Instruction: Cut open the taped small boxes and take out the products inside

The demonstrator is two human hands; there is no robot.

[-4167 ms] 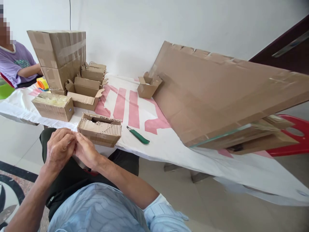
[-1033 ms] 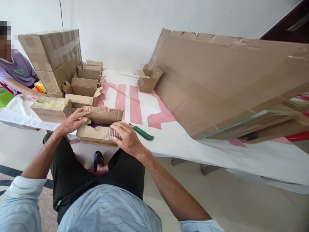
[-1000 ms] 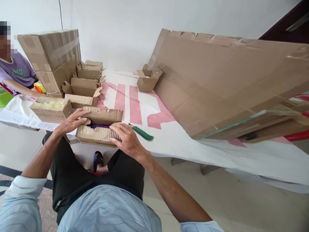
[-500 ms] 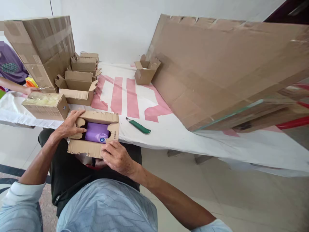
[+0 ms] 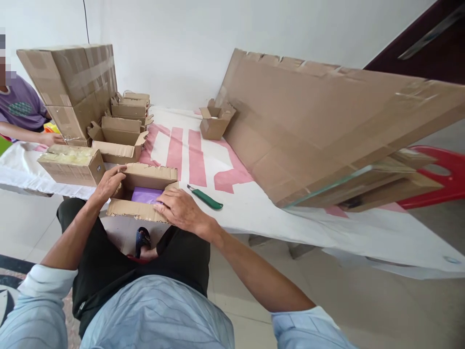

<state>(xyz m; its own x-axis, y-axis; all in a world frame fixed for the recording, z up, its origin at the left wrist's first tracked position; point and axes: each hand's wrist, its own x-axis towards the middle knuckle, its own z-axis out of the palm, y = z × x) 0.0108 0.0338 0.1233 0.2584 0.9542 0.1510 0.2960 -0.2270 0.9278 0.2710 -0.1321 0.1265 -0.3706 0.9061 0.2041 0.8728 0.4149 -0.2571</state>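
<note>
An open cardboard box (image 5: 136,212) sits at the table's front edge, tilted a little toward me, its long flaps standing up. Inside lies a purple package (image 5: 143,195), partly covered by the near wall and my fingers. My left hand (image 5: 110,184) grips the box's left end, thumb over the rim. At the right near corner, my right hand (image 5: 183,209) is closed on the box, fingers bent over its edge. A green-handled utility knife (image 5: 206,198) rests on the cloth just right of the box.
Left stands a taped box (image 5: 72,167), with open empty boxes (image 5: 118,138) and a tall stack of cartons (image 5: 78,77) behind. A small open box (image 5: 215,127) sits against a large leaning cardboard sheet (image 5: 308,116). A red stool (image 5: 443,169) is far right; another person's hand (image 5: 53,139) is far left.
The box's end flaps have gone down inside, and its mouth now shows less of the purple package. My right hand has moved up and right over the box's right end. The view has shifted slightly.
</note>
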